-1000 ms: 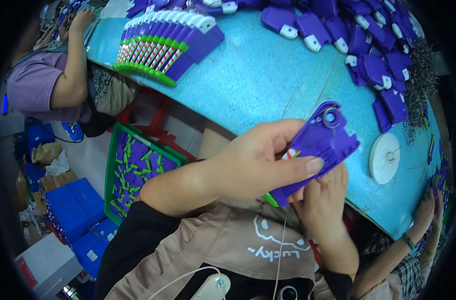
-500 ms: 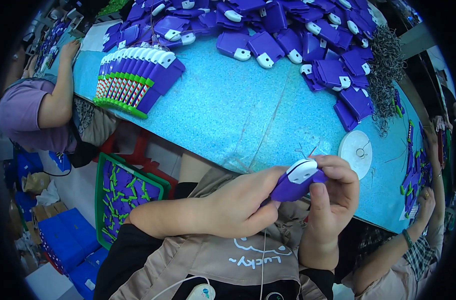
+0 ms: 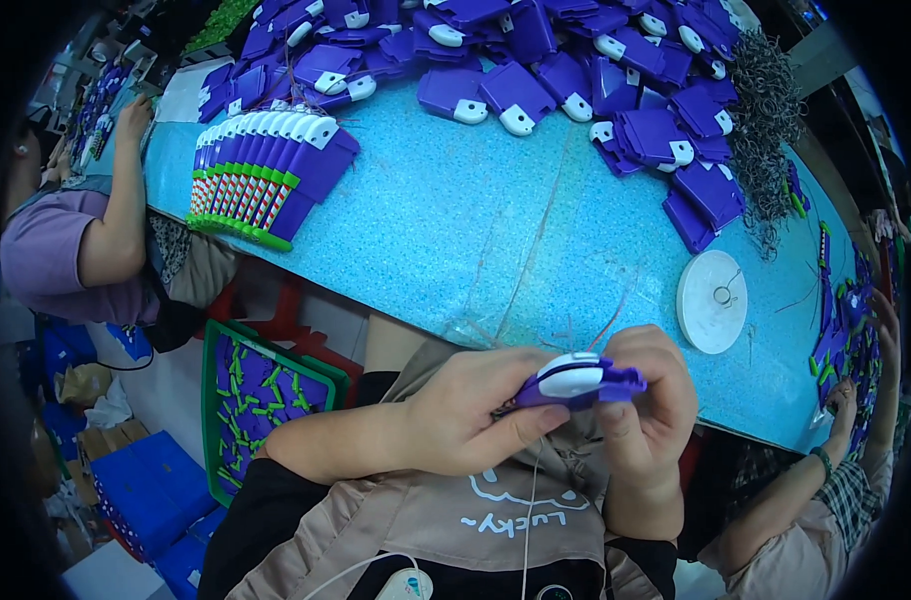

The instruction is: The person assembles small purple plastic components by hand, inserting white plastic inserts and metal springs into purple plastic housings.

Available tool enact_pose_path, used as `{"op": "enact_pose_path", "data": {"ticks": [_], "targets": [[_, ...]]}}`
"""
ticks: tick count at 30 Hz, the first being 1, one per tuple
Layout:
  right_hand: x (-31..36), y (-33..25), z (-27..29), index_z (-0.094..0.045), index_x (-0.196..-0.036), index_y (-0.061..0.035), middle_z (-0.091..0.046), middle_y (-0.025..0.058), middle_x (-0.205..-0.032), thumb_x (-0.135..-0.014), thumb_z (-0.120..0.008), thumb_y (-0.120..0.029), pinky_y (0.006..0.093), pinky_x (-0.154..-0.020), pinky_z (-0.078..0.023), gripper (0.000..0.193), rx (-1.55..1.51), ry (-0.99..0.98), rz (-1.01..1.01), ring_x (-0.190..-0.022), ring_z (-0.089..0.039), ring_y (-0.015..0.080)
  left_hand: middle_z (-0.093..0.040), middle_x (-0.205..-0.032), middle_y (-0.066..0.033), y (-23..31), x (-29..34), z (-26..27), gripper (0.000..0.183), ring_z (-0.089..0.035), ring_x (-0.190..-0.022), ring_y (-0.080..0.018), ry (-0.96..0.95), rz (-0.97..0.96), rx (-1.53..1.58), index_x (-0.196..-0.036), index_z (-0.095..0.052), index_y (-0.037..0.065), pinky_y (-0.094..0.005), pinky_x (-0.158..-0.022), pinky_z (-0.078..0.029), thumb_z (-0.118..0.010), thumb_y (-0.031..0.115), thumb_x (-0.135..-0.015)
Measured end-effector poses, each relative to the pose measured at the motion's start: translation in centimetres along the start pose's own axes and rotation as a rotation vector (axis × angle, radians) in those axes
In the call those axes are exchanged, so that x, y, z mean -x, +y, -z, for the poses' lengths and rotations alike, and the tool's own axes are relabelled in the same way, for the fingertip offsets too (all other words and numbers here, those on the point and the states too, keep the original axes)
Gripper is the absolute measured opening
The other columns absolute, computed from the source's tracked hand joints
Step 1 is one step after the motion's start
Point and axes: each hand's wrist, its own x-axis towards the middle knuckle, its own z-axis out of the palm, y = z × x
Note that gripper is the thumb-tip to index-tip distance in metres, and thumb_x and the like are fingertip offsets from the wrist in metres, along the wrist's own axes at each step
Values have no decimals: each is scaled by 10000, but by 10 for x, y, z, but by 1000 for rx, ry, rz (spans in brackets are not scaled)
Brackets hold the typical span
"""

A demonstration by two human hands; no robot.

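Observation:
My left hand is closed around a purple plastic casing with a white end cap, its thumb along the near side. The casing is seen edge-on, above my lap by the table's near edge. At its right end, my right hand has curled fingers and a thumb pinching it; part of that contact is hidden. A thin red wire shows just beyond my fingers. To their right on the table stands a round white dish with a small metal ring in it.
Purple casings with white caps are heaped at the far side. A row of assembled pieces stands at left. Tangled metal rings lie at right. A green crate sits below left. Co-workers flank me.
The casing has tipped from showing its broad white face to nearly edge-on, and has dropped slightly. My right fingers have curled in closer around its end. The view has shifted a little.

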Motion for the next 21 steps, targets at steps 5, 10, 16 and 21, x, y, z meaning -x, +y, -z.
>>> {"op": "enact_pose_path", "data": {"ticks": [5, 10, 16, 21], "targets": [[2, -7, -10, -583, -857, -21, -571, 101, -784, -748, -698, -222, 314, -635, -413, 256, 12, -35, 76, -683, -535, 231, -606, -843, -157, -5, 8, -1, 296, -595, -679, -296, 70, -147, -23, -1018, -551, -37, -336, -584, -466, -633, 152, -806], [4, -11, -2, -577, -865, -27, -566, 94, -776, -744, -695, -213, 319, -624, -409, 251, 67, -63, 92, -675, -534, 232, -606, -851, -153, -7, 4, 2, 278, -595, -717, -287, 12, -183, 24, -1001, -569, -25, -322, -607, -466, -645, 140, -791], [2, -18, -3, -574, -863, -40, -553, 77, -758, -700, -709, -169, 329, -605, -401, 248, 232, -183, 200, -650, -529, 231, -619, -882, -152, 8, -4, 24, 283, -616, -744, -251, -39, -181, 30, -985, -609, -48, -314, -649, -479, -626, 184, -822], [4, -18, -8, -575, -858, -39, -549, 80, -760, -667, -713, -92, 325, -588, -395, 241, 162, -160, 117, -649, -527, 230, -614, -848, -138, 4, 3, 19, 290, -610, -735, -234, 33, -143, 61, -963, -621, -52, -311, -645, -475, -630, 201, -821]]}}
